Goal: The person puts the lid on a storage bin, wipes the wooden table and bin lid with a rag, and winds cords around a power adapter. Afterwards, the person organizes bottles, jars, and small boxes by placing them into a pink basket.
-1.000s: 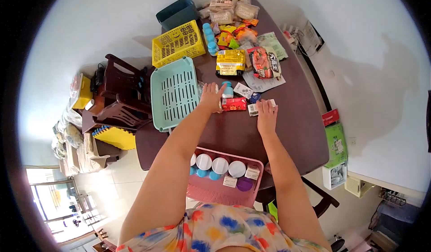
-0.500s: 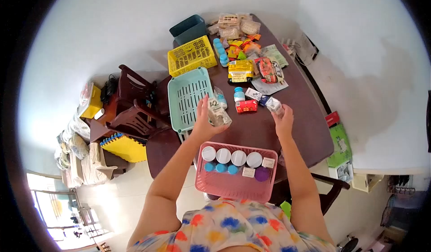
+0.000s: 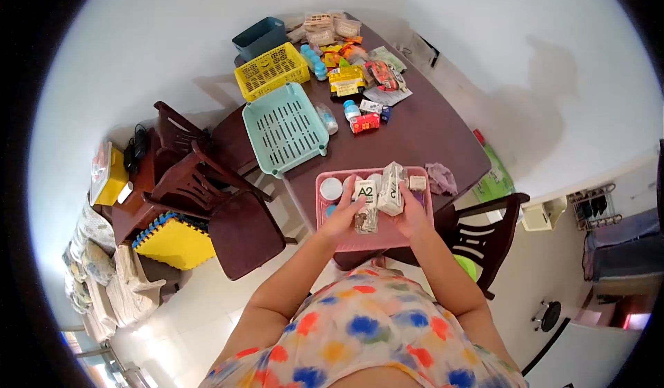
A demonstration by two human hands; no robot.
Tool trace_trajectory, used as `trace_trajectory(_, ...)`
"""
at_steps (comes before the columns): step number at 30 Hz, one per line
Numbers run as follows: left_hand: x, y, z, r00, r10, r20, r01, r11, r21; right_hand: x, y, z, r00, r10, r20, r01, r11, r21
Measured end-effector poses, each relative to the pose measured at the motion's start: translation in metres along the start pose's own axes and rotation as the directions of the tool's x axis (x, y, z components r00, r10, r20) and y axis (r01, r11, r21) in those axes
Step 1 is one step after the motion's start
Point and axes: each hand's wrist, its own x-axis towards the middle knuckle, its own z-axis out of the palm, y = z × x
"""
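Observation:
My left hand (image 3: 337, 220) is closed around a small milk carton marked A2 (image 3: 365, 193), held upright over the pink basket (image 3: 380, 241). Beside it, my right hand (image 3: 413, 216) grips a second milk carton (image 3: 392, 187), tilted a little. Below both hands, the basket holds a jar with a white lid (image 3: 331, 189) and a small cream box (image 3: 418, 182). The hands and cartons hide much of the basket's other contents.
On the dark table (image 3: 422, 132) stand a mint basket (image 3: 257, 128), a yellow basket (image 3: 242, 84) and a dark teal bin (image 3: 259, 41). Bottles, a red box (image 3: 364, 123) and several food packs lie farther back. A crumpled cloth (image 3: 440, 178) lies right of the pink basket. Chairs (image 3: 249, 232) flank the table.
Both hands have come in from over the table to above the pink basket, bringing the cartons close together. The view has shifted, and the pink basket now appears higher in it.

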Motion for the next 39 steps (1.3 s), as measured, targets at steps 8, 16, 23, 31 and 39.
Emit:
trace_trajectory(8, -0.022, -0.024, -0.005, 0.986, -0.167, 0.008, 0.165, 0.962, -0.218, -0.064, 0.039, -0.011, 0.997, -0.064, -0.047, 0.057, 0.989, -0.138)
trace_trajectory(16, -0.033, -0.021, -0.005, 0.995, 0.026, -0.101, -0.018, 0.996, 0.084, -0.094, 0.042, -0.039, 0.983, -0.133, -0.129, 0.06, 0.884, -0.463)
trace_trajectory(23, -0.054, -0.016, 0.001, 0.988, 0.116, -0.103, -0.067, 0.917, 0.392, -0.099, 0.016, -0.058, 0.929, -0.285, -0.236, 0.033, 0.699, -0.715)
trace_trajectory(31, -0.009, -0.078, 0.018, 0.998, 0.063, 0.01, -0.056, 0.798, 0.6, -0.081, -0.003, -0.111, 0.846, -0.522, -0.114, 0.097, 0.36, -0.928)
trace_trajectory(39, 0.039, -0.115, 0.013, 0.959, -0.029, 0.282, -0.234, 0.48, 0.846, -0.077, -0.029, -0.128, 0.839, -0.525, 0.144, 0.107, -0.1, -0.989)
